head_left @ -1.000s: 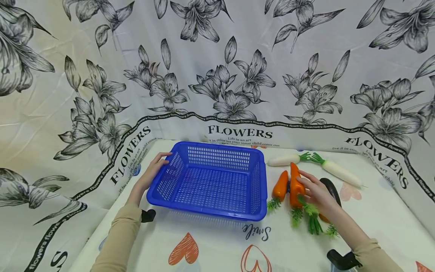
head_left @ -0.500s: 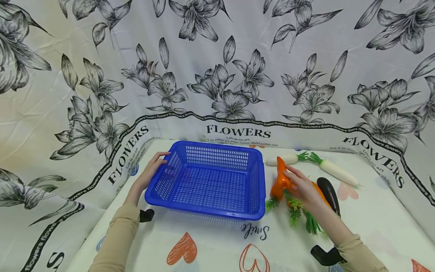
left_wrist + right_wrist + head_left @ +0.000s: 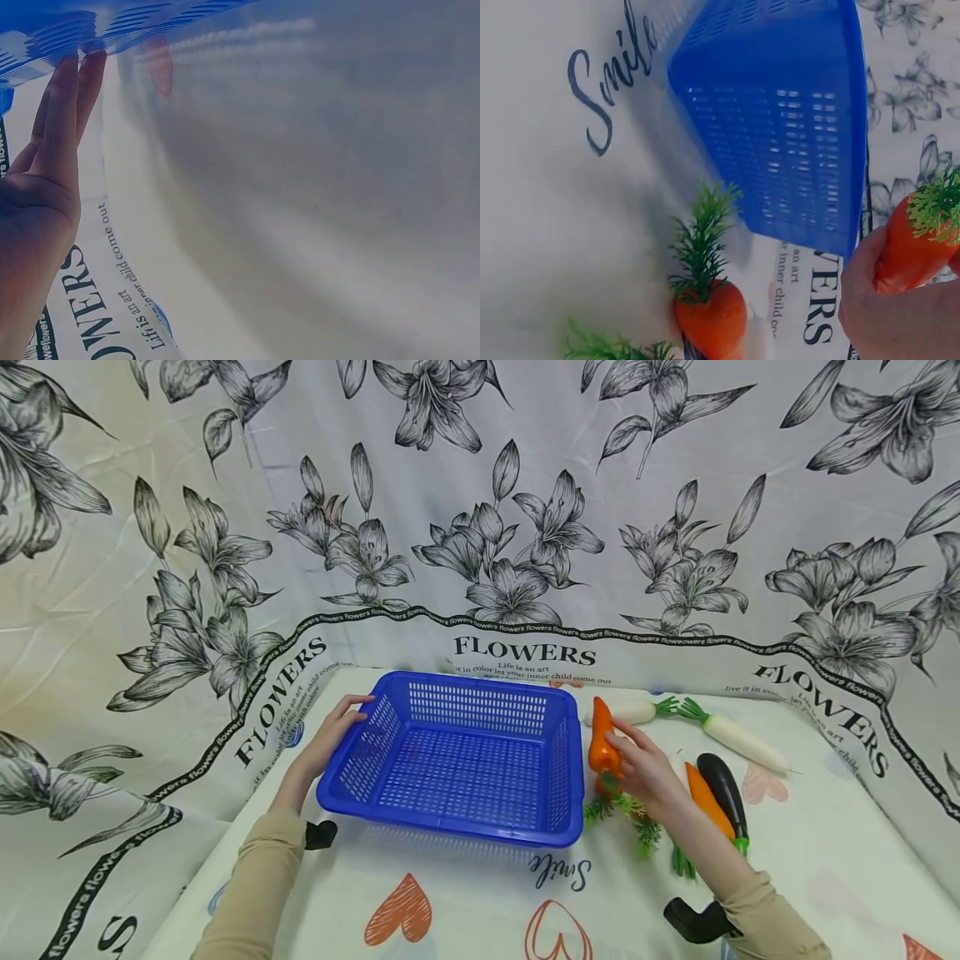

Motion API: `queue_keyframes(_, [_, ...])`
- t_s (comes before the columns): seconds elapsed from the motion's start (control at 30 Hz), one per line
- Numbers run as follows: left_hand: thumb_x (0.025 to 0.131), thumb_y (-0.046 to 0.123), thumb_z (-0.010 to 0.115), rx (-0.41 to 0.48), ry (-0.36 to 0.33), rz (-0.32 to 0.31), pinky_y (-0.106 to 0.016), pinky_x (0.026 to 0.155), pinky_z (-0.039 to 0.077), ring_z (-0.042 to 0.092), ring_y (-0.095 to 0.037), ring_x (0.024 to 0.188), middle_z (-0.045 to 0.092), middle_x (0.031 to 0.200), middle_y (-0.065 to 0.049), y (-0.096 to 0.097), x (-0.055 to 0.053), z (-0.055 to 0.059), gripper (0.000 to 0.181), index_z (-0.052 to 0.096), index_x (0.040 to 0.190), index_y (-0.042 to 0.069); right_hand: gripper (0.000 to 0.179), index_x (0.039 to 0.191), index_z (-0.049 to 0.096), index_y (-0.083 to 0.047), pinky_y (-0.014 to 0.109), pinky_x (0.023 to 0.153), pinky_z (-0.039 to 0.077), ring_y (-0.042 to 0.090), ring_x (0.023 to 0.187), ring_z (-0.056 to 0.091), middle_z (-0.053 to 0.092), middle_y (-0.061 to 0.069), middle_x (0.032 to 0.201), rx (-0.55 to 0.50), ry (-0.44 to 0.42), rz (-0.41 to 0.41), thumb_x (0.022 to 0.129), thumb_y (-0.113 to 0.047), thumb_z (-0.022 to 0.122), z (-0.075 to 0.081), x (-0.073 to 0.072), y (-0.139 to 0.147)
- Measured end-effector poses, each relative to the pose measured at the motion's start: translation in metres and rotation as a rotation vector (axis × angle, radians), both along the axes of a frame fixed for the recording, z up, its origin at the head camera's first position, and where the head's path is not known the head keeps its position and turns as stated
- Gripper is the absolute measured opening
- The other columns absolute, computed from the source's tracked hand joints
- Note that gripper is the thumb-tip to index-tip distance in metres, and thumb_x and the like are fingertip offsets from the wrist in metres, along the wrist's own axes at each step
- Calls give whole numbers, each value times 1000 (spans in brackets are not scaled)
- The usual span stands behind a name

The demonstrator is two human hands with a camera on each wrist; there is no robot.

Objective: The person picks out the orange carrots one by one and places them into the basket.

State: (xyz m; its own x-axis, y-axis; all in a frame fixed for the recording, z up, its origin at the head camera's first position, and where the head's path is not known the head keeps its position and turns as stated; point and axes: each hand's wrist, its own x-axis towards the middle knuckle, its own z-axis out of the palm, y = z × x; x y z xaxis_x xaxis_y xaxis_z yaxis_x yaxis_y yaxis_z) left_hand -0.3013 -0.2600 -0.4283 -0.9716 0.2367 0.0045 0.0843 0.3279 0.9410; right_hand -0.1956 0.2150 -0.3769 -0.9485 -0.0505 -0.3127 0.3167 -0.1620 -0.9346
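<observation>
My right hand (image 3: 647,772) holds an orange carrot (image 3: 601,739), raised just right of the blue plastic basket (image 3: 465,768), narrow end pointing away and green leaves toward me. In the right wrist view the thumb and fingers curl round this carrot (image 3: 909,251). Another carrot (image 3: 711,319) lies on the table below, mostly behind the held one in the head view. My left hand (image 3: 336,735) is at the basket's left rim. The left wrist view shows its fingers (image 3: 61,120) extended straight, tips against the basket's outer side (image 3: 67,37).
Right of my right hand lie a carrot (image 3: 708,802) and a dark eggplant (image 3: 722,781). Two white radishes (image 3: 637,712) (image 3: 742,743) lie at the back right. A flower-print curtain (image 3: 480,510) rises behind the table (image 3: 465,902).
My right hand has lifted the carrot and carried it left to the basket's right side, uncovering more of the carrot and eggplant on the right. My left hand stays at the rim.
</observation>
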Motion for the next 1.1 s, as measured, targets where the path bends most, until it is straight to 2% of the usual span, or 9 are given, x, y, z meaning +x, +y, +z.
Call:
queue_keyframes(0.2, [102,18,36,35,-32,-7,-26,76,46,50,-26,104,31,146,-21,6,8,15,44,33,143,7,69,152,22,-21,24,81,50,5,88,63,52,-1,119,-23,26,-3,94,-34,58,3,-3,-15])
queue_keyframes(0.33, [102,22,36,15,-13,-10,-26,77,47,51,-24,105,30,148,-20,2,4,9,43,33,144,9,66,151,24,-21,25,82,51,8,92,63,49,6,130,-47,42,7,94,-31,57,3,-5,-27])
queue_keyframes(0.5, [103,28,36,-12,8,0,-26,80,45,49,-23,107,30,150,-14,-3,-1,-1,43,35,144,14,63,150,24,-21,30,87,51,12,100,61,36,15,146,-59,79,55,96,-27,55,3,-5,-41])
queue_keyframes(0.7, [102,27,36,-15,-5,-6,-26,82,43,45,-26,113,29,151,-14,-1,0,-3,44,34,144,14,57,148,29,-23,37,94,48,16,106,59,37,17,145,-20,93,90,96,-25,54,0,-5,-54])
queue_keyframes(0.9, [102,21,36,11,-20,-9,-27,79,46,49,-26,107,31,147,-20,0,1,1,43,34,143,9,55,146,32,-25,40,97,46,16,107,59,39,15,145,-22,91,93,96,-26,55,-3,-6,-66])
queue_keyframes(1.1, [103,25,36,-10,-1,5,-26,79,45,49,-24,109,32,148,-15,-1,-1,-2,43,35,144,13,54,146,32,-22,47,100,42,19,106,58,41,18,142,-23,109,105,96,-24,54,-6,-11,-81])
